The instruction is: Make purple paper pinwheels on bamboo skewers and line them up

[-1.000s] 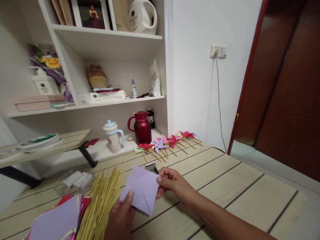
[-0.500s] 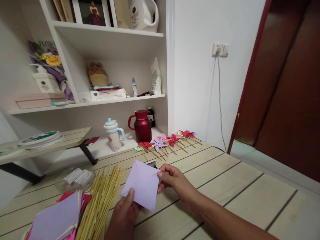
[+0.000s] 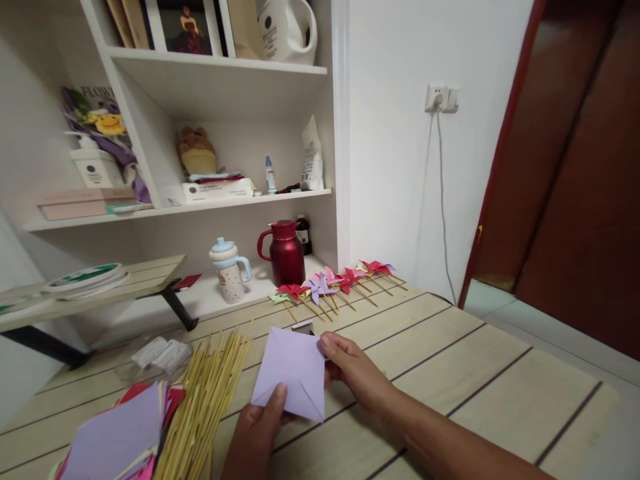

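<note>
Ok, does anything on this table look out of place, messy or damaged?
Nothing looks damaged or spilled. The bamboo sticks lie in a loose fan, and the coloured paper stack beside them is untidy. The lilac paper, held between the left hand and right hand, shows folds but no tears. The finished pinwheels lie in a row.

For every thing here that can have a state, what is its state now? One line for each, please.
Lilac paper: folded, held above the table by both hands.
Left hand: thumb pressed on the paper's lower edge.
Right hand: pinching the paper's right corner.
Bamboo sticks: lying loose in a pile.
Pinwheels: finished, lying in a row.
Red jug: upright, lid on.
Wall plug: plugged in.
</note>
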Demonstrator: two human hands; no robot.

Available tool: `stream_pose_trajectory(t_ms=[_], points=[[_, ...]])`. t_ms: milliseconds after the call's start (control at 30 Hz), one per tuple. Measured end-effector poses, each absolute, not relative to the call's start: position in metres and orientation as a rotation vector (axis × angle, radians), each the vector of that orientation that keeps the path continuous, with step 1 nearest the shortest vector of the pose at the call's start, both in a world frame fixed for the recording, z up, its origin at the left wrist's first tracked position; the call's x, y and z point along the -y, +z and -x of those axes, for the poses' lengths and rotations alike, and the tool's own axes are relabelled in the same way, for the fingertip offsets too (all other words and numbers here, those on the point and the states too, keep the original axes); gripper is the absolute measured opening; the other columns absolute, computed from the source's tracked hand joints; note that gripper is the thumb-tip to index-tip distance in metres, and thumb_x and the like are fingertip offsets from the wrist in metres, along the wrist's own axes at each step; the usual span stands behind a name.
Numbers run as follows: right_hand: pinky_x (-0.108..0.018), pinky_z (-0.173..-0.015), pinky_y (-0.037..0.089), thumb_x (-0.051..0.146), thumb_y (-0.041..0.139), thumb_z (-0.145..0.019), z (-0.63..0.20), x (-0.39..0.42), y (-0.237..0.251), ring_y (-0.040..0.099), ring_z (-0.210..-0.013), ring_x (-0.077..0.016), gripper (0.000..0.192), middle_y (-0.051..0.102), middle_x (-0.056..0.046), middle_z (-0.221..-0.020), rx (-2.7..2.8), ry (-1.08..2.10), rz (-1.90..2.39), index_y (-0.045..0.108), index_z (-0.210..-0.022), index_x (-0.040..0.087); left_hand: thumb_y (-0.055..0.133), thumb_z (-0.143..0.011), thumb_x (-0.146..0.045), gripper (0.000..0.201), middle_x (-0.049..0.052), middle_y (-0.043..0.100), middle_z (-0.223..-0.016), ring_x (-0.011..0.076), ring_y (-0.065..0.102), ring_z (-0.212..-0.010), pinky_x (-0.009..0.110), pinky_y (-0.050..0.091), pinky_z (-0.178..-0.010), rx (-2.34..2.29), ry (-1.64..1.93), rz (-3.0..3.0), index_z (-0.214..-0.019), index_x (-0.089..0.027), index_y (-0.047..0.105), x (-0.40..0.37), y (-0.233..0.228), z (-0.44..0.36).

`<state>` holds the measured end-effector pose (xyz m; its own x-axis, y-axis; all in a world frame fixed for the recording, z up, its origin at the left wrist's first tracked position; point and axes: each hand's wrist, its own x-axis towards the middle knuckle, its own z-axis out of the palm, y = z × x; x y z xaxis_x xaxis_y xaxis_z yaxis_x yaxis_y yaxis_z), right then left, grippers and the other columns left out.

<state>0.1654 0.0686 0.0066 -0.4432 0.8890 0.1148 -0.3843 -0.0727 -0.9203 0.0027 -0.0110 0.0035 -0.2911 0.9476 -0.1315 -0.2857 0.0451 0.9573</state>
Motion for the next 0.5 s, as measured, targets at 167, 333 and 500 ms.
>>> stream_pose_trajectory(t_ms=[167,333,500], points=[[-0.023,-0.058,0.042,0.043,0.086,-0.064,-0.165,-0.068,0.003,0.058,-0.062,-0.0125,0.04,0.068,-0.001,-0.072,1.234,1.698,0.536,0.065,-0.082,0.015,0.088,-0.049,-0.024,0.025,0.002,0.064,-0.046,0.0387,0.072,-0.079,0.05,0.058,-0.08,-1.302,1.52,-0.781,-0.072,-0.024,0.077,0.012,-0.003,0.006],[-0.023,-0.058,0.04,0.04,0.086,-0.063,-0.165,-0.07,0.005,0.056,-0.061,-0.0121,0.037,0.068,-0.001,-0.071,1.215,1.637,0.565,0.065,-0.081,0.014,0.086,-0.053,-0.026,0.019,0.007,0.07,-0.056,0.0391,0.071,-0.086,0.05,0.055,-0.088,-1.233,1.455,-0.743,-0.067,-0.021,0.074,0.011,0.005,-0.001],[-0.024,-0.059,0.04,0.039,0.086,-0.064,-0.166,-0.072,0.006,0.055,-0.061,-0.0122,0.037,0.066,0.0,-0.07,1.226,1.618,0.568,0.065,-0.081,0.015,0.085,-0.055,-0.036,0.021,0.009,0.075,-0.067,0.04,0.069,-0.099,0.05,0.055,-0.09,-1.209,1.483,-0.7,-0.065,-0.023,0.071,0.008,0.011,-0.01]])
